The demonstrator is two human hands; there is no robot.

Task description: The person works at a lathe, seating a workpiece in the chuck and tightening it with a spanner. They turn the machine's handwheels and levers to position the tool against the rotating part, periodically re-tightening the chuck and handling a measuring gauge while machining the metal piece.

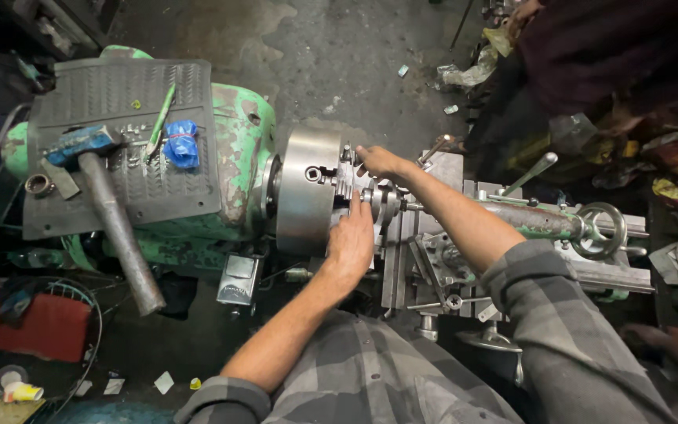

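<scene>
Grimy workshop floor, green lathe across the frame, both hands at the chuck.
I see left hand pressed flat on the workpiece in the steel chuck, near side; right hand gripping its far edge. Hands close, not touching. I judge it's seating the part in the jaws; next needs holding it square while tightening. Hammer lies left on the headstock mat.
</scene>
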